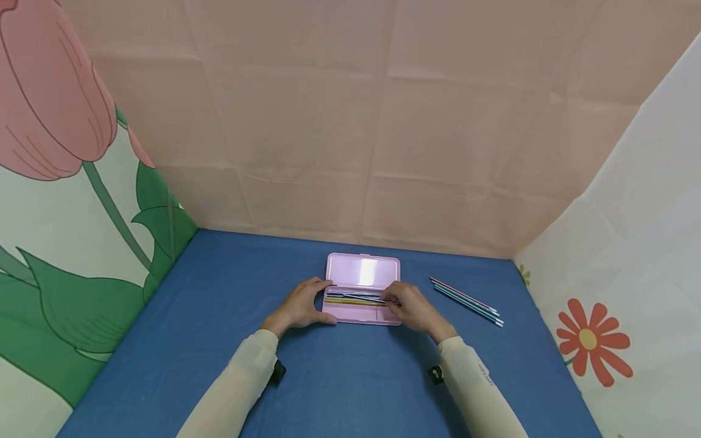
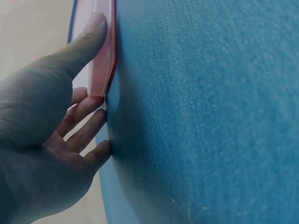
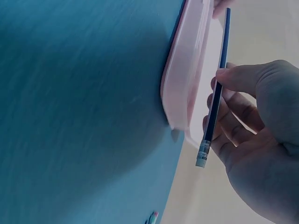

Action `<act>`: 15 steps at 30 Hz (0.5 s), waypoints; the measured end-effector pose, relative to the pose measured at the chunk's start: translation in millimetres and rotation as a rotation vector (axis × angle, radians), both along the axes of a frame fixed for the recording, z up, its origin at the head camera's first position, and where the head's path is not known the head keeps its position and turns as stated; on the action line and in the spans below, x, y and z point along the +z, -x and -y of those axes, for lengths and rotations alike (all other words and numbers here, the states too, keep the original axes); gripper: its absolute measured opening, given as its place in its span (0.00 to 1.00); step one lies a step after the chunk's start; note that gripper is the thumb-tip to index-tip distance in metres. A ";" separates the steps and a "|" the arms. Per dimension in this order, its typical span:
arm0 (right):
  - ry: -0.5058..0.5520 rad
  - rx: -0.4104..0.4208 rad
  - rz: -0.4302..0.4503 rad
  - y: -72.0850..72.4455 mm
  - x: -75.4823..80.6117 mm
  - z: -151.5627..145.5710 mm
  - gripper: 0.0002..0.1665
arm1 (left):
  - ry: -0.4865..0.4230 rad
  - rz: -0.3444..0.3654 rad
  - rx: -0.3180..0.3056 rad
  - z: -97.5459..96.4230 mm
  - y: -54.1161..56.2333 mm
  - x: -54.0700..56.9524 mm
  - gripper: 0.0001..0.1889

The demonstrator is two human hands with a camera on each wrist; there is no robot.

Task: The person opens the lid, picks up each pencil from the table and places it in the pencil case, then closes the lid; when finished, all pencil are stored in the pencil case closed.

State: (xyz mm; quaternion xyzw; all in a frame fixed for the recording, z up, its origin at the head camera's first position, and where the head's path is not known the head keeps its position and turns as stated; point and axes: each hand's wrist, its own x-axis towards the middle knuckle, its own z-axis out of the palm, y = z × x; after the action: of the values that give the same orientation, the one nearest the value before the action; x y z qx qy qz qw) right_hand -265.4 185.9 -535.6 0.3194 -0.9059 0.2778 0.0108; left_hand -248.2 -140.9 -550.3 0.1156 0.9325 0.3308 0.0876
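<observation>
Both hands work at the pink pencil case (image 1: 358, 314), which lies open on the blue cloth (image 1: 342, 377). Left hand (image 1: 300, 305) spread wide, the person spans the case's left end, with the thumb against the near wall and fingers round toward the hinge side, probably so that the light box does not slide. Right hand (image 1: 414, 308) narrowed, they pinch a dark blue pencil (image 3: 214, 108) between thumb and fingers over the right part of the case. Its eraser end points out to the right and its length runs roughly along the case, an angle that seems to suit the long, shallow tray.

Inside the case, yellow pencils (image 1: 348, 301) and dark pencils (image 1: 341, 295) lie side by side lengthways, toward the hinge; a strip of bare pink floor shows on the near side. How many there are cannot be told, as the right hand covers some ends. The lid (image 1: 350, 267) is folded back behind the case, leaving the tray uncovered. Well to the right of the case, loose pencils (image 1: 465, 302) lie slantwise in a close bunch.
</observation>
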 end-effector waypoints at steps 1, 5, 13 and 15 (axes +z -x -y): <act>0.001 0.006 0.003 1.6 -0.3 3.6 0.12 | -0.002 0.002 0.001 0.1 0.0 0.0 0.51; -0.010 0.043 -0.017 7.3 -1.6 16.4 0.11 | -0.005 0.000 0.002 0.3 0.1 0.4 0.51; -0.025 0.079 -0.007 11.1 -3.0 34.8 0.09 | 0.004 -0.003 -0.004 0.3 -0.2 1.3 0.51; -0.026 0.080 -0.010 11.5 -4.3 37.0 0.09 | 0.006 0.001 -0.003 0.2 -0.5 1.5 0.51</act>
State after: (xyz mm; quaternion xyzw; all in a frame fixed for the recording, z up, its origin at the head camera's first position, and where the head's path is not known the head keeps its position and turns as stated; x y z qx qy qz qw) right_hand -276.9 148.9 -539.9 0.3571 -0.8958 0.2647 0.0001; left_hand -247.7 -141.1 -548.8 0.1169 0.9332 0.3280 0.0888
